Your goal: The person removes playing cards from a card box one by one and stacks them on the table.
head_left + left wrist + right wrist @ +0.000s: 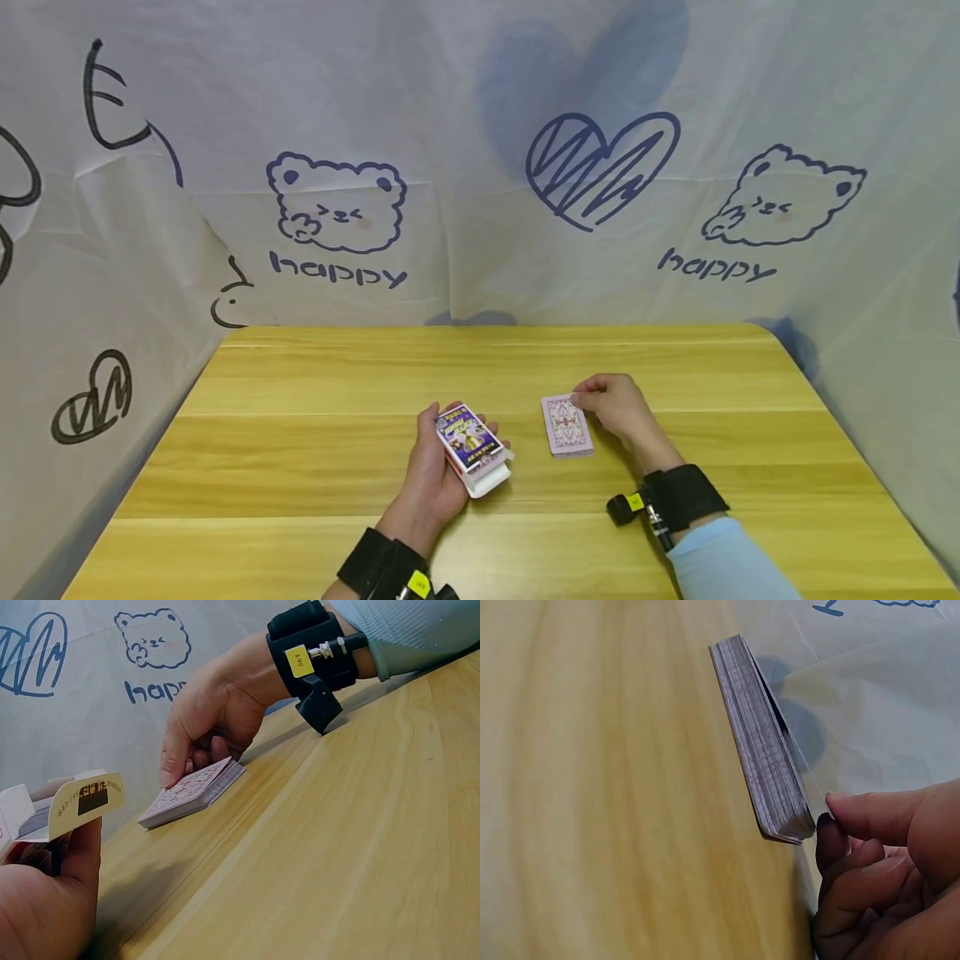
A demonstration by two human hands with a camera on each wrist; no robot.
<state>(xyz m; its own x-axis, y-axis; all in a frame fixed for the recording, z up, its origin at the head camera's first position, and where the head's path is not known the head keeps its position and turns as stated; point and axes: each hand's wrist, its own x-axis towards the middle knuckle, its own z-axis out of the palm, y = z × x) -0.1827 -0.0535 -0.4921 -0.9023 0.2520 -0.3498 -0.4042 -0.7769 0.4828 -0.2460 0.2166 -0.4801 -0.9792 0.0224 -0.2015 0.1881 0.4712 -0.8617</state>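
Note:
My left hand (435, 477) holds a playing card box (468, 439) with a purple printed front, its end flap (86, 802) hanging open toward me. Grey card edges (36, 817) show inside the box in the left wrist view. To the right, a stack of playing cards (567, 427) with a pink patterned back lies on the table. Thumb and index finger of my right hand (621, 410) pinch the top card at its far right corner. In the right wrist view that card (807, 766) is bent slightly up, with a thin gap above the stack (757, 742).
The wood-grain table (315, 383) extends around both hands. White cloth (465, 125) with drawn bears and hearts hangs behind it and along the sides. Each wrist carries a black strap (684, 497) with a small camera.

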